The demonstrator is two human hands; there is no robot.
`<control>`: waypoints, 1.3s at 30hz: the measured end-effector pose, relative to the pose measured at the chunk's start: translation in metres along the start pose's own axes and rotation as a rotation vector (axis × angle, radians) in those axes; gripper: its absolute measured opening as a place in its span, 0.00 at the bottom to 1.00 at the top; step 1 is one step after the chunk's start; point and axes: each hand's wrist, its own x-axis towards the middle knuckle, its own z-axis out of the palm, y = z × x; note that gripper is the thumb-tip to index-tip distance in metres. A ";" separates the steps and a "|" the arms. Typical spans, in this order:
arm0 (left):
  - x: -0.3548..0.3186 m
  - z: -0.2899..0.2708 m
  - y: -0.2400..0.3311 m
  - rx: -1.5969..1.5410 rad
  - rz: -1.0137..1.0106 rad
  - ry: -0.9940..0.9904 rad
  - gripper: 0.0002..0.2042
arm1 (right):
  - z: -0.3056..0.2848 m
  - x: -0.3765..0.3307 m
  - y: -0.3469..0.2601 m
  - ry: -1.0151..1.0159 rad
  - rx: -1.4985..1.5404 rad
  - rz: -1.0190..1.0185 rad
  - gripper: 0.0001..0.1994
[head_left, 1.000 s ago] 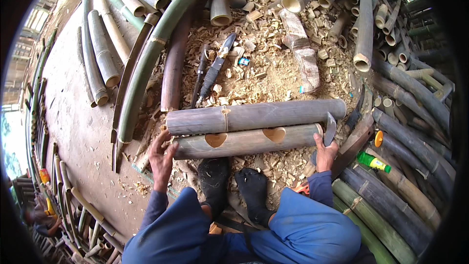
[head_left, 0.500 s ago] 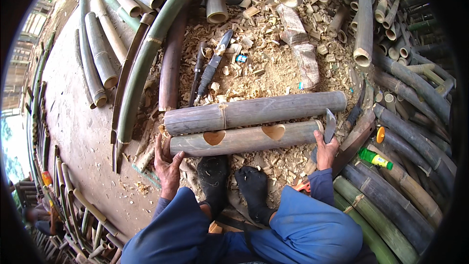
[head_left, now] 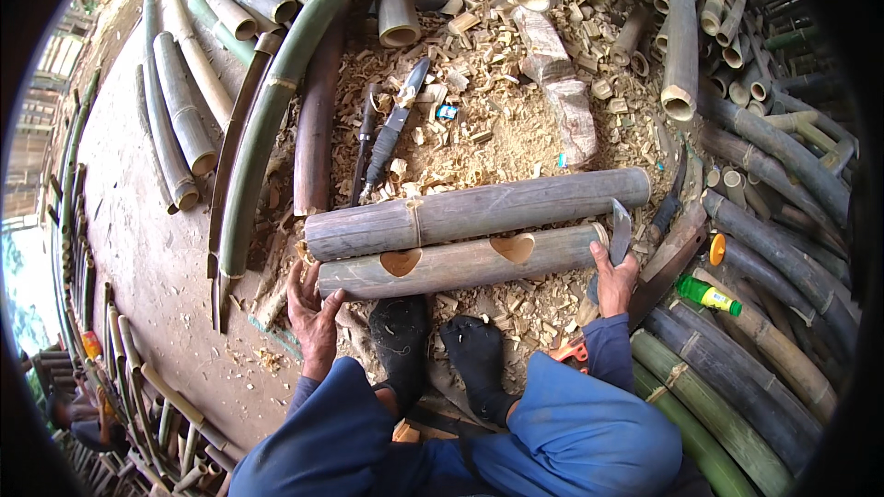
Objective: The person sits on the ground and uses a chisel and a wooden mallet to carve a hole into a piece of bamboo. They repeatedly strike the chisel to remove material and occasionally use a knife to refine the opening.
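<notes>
A bamboo tube (head_left: pixel 458 263) with two carved, heart-like openings in its upper side lies crosswise in front of my feet. My left hand (head_left: pixel 315 316) grips its left end, thumb in front and fingers behind. At the other end is my right hand (head_left: pixel 614 282), closed round a knife with its blade (head_left: pixel 621 228) pointing up and away; that thumb presses on the tube's end. Much of the knife's handle is hidden by the hand. Just beyond, nearly touching, rests a second, uncut bamboo tube (head_left: pixel 479 209) with a node ring toward its left.
Wood chips and shavings (head_left: pixel 497 161) cover the ground ahead. A wrapped-handle knife (head_left: pixel 398 124) lies there beside a slim dark tool (head_left: pixel 365 143). Bamboo poles (head_left: pixel 290 101) flank me on the left, more (head_left: pixel 773 175) on the right. A green bottle (head_left: pixel 707 294) sits at right.
The carved tube's left end and my left hand have dropped slightly toward me. My right hand keeps hold of the knife. The whole view has shifted a little.
</notes>
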 end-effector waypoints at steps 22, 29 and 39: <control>0.022 0.180 0.036 1.231 0.692 -0.550 0.68 | -0.003 -0.047 -0.019 -0.043 -0.057 -0.325 0.11; 0.018 0.192 0.035 1.233 0.660 -0.555 0.68 | 0.020 -0.068 -0.014 -0.228 -0.259 -0.471 0.10; 0.017 0.197 0.030 1.245 0.662 -0.567 0.70 | 0.029 -0.060 -0.004 -0.219 -0.255 -0.523 0.11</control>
